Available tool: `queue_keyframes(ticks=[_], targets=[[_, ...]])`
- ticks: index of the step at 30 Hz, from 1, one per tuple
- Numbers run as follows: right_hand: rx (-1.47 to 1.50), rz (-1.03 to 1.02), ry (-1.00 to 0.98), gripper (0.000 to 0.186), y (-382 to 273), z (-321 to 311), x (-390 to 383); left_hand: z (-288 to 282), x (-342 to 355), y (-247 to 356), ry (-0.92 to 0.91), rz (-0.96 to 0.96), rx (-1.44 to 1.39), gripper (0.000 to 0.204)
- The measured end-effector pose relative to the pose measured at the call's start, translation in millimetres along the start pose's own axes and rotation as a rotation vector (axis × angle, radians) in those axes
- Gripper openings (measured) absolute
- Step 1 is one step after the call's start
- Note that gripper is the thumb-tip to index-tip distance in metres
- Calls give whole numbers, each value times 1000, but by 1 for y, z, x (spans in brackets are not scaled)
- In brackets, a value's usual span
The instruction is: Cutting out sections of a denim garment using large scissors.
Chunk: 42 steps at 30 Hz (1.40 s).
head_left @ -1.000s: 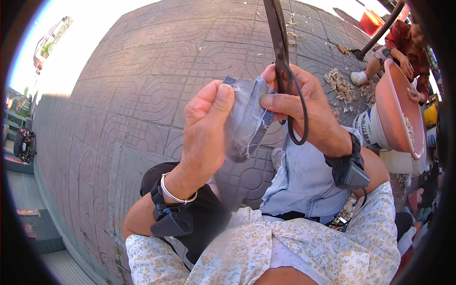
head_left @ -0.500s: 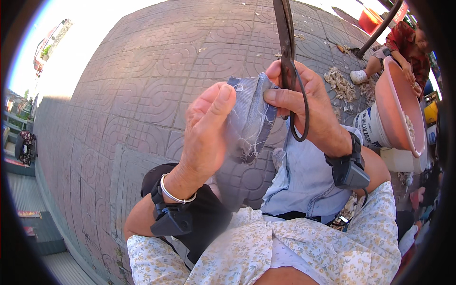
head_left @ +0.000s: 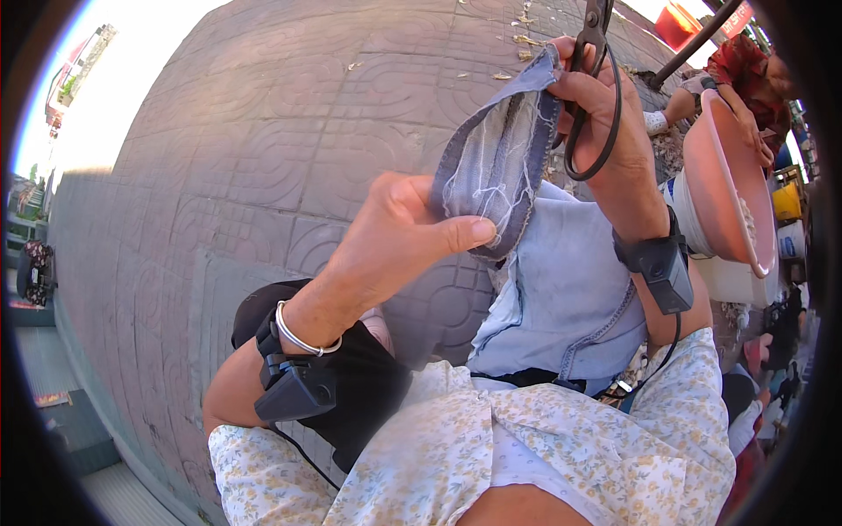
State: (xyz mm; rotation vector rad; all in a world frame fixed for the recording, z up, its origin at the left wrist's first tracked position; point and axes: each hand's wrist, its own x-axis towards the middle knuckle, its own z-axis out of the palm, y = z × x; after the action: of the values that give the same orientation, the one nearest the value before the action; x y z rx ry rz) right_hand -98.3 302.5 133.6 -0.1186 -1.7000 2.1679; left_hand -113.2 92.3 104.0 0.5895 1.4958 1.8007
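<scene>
A frayed piece of denim [head_left: 500, 149] with loose white threads is stretched between my two hands. My left hand [head_left: 399, 237] pinches its lower edge, thumb on top and fingers behind. Up at its far corner, my right hand [head_left: 605, 114] grips the denim between thumb and finger. The same right hand also has a pair of dark metal scissors [head_left: 595, 26] hooked on it, one loop hanging by the palm; the blade tips run past the top of the picture. Light blue denim cloth [head_left: 570, 272] lies over my lap below the hands.
To the right, a pink basin [head_left: 721, 175] rests tilted against a white bucket [head_left: 687, 215]. Beside it sits another person in a red patterned top [head_left: 741, 74]. A dark pole [head_left: 697, 46] slants behind. Patterned paving [head_left: 263, 131] covers the ground, with pale scraps scattered far off.
My right hand has moved up and away with the scissors and the denim's corner. My left hand has shifted down the cloth, which is now drawn out longer and turned.
</scene>
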Motion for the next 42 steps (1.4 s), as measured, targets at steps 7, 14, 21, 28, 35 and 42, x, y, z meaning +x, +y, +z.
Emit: queue_keyframes(ticks=[7,14,21,28,35,42], targets=[[3,27,79,25,7,-32,14,-2,-9,1,-53,-70,146,20],[-20,49,220,24,25,-68,28,-15,-17,0,-73,-55,98,19],[-108,73,307,21,37,-105,28,-24,-17,-2,-123,-92,71,21],[-118,77,418,17,44,-136,26,-27,-17,3,-166,-185,45,26],[-201,30,469,13,64,-186,14,-25,-29,-26,-138,-193,7,29],[-404,212,446,21,66,-197,4,-33,-35,-20,-64,-192,-55,28]])
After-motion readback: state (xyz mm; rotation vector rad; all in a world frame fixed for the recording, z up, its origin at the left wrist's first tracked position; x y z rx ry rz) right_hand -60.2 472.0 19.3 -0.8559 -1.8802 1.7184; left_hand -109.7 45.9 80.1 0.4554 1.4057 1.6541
